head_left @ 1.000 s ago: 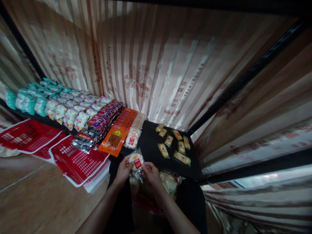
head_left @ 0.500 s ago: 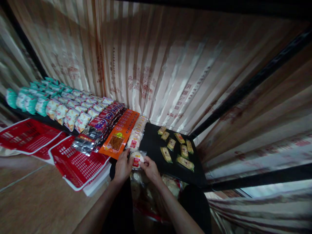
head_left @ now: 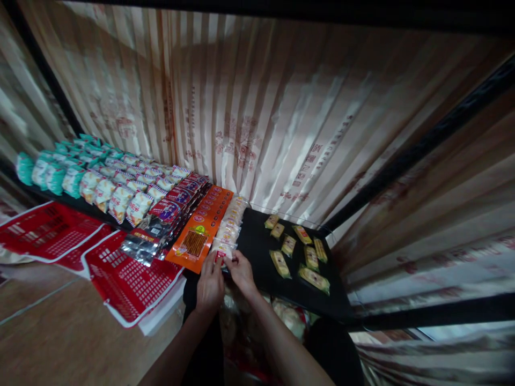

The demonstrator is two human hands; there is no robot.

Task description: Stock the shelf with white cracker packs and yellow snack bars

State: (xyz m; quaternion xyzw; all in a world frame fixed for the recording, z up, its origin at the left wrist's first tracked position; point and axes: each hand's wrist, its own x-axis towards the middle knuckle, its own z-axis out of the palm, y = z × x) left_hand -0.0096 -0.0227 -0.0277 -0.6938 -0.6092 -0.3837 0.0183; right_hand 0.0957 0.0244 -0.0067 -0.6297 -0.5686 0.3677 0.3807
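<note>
My left hand point(head_left: 211, 283) and my right hand point(head_left: 242, 274) meet at the front edge of the black shelf point(head_left: 257, 262). Between their fingertips is a clear-wrapped rice cracker packet point(head_left: 223, 249), round and white with a red label, partly covered by the fingers. Both hands are closed on its near side. It lies at the front end of a row of similar white packets point(head_left: 233, 217) running back toward the curtain. Just left of that row is an orange packet of brown sticks point(head_left: 197, 238). Several yellow-wrapped snacks point(head_left: 288, 245) lie scattered to the right.
Dark foil packets point(head_left: 161, 220), white snack bags point(head_left: 119, 202) and teal bags point(head_left: 73, 179) fill the shelf's left part. Red baskets point(head_left: 129, 279) sit below its front edge. A bag of white packets point(head_left: 292, 316) is beneath my arms. Pleated curtains point(head_left: 265, 107) hang behind; a dark bar point(head_left: 402, 155) slants at right.
Both hands have pushed the rice cracker packet away from me, from the shelf's front edge to the end of the white row. The view has shifted slightly.
</note>
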